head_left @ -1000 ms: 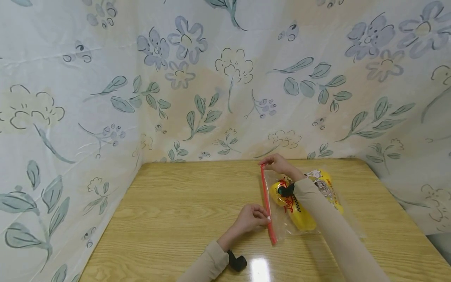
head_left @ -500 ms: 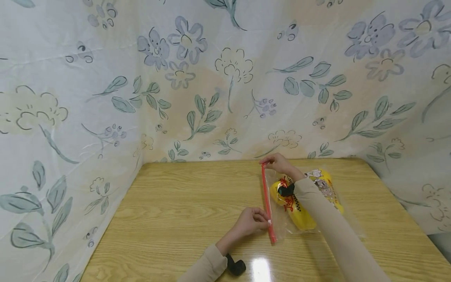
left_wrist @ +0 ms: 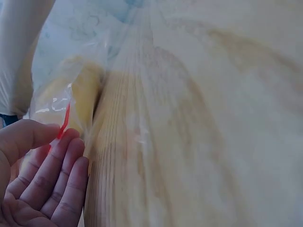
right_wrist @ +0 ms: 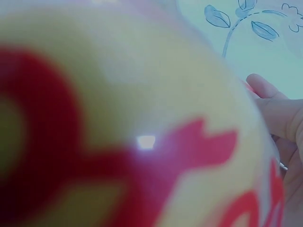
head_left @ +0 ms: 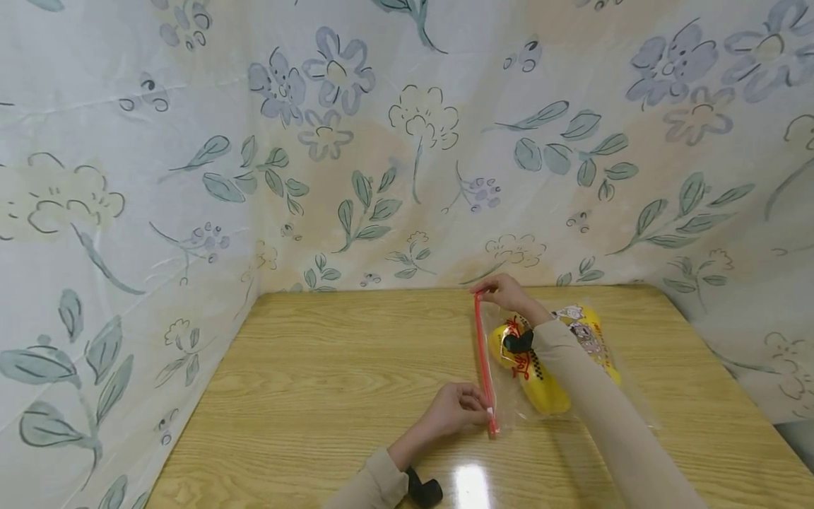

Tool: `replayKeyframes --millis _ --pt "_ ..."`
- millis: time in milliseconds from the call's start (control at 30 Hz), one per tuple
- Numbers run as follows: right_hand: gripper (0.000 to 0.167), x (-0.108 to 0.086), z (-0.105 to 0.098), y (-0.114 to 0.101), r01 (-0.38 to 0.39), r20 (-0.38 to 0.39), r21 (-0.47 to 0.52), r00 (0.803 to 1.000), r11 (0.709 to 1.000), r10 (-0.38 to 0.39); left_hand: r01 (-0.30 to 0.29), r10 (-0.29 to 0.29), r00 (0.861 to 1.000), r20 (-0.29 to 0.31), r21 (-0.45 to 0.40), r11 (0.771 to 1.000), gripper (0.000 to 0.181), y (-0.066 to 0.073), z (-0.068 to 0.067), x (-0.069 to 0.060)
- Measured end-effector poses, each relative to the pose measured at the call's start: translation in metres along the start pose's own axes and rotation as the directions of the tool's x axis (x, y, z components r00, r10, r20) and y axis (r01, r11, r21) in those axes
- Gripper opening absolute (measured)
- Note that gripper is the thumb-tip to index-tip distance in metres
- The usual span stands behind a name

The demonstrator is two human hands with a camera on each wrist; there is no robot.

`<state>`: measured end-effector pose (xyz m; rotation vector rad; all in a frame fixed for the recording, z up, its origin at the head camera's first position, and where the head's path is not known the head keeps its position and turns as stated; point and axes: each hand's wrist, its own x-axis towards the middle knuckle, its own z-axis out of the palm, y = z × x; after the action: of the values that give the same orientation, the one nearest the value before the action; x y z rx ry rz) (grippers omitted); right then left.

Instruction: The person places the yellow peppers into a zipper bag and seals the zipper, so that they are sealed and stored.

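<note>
A clear zip bag [head_left: 506,406] lies on the right half of the table, its red zip strip [head_left: 482,353] running along the left side. Inside is a rounded yellow item [head_left: 552,397] with red lettering and cartoon prints; its kind is unclear. My left hand [head_left: 454,410] pinches the strip at the small white slider [head_left: 490,411], close to the near end. At the far end, my right hand [head_left: 505,293] pinches the strip's corner. The yellow item [right_wrist: 142,94] fills most of the right wrist view. My right forearm hides part of the bag.
The wood-grain table [head_left: 331,367] is backed by a floral cloth [head_left: 381,155], which also hangs at both sides. A black wrist camera [head_left: 425,489] sits by the left cuff and another one [head_left: 518,342] by the right cuff.
My left hand has slid with the white slider along the red strip toward the near end. The right hand stays nearly still at the far end.
</note>
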<state>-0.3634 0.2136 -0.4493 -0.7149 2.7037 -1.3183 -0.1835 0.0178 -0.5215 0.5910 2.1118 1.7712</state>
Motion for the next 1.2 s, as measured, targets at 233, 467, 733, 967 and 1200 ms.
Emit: replayKeyframes --millis 233,467,733,967,1200 --pt "0.02 0.001 -0.001 0.0 -0.017 0.001 0.003 1.0 1.0 0.017 0.005 -0.005 0.999 0.048 0.007 1.0 0.014 -0.002 -0.002 -0.001" --pt "0.02 0.0 -0.002 -0.001 -0.009 -0.006 -0.011 1.0 1.0 0.009 0.004 -0.004 0.998 0.067 -0.013 1.0 0.014 -0.003 -0.001 -0.004" --pt "0.021 -0.001 -0.001 0.0 -0.017 0.013 0.018 1.0 1.0 0.016 0.011 -0.009 0.997 0.082 -0.021 1.0 0.015 -0.005 -0.001 -0.005" --pt "0.023 -0.001 -0.002 0.005 -0.01 0.052 0.073 0.999 0.997 0.006 -0.013 0.01 0.991 0.135 0.022 1.0 0.014 -0.006 -0.004 -0.003" --pt "0.027 -0.014 -0.004 -0.012 -0.009 0.091 0.104 0.996 0.995 0.0 -0.058 0.04 0.977 0.208 0.079 0.995 0.016 -0.007 -0.011 -0.001"
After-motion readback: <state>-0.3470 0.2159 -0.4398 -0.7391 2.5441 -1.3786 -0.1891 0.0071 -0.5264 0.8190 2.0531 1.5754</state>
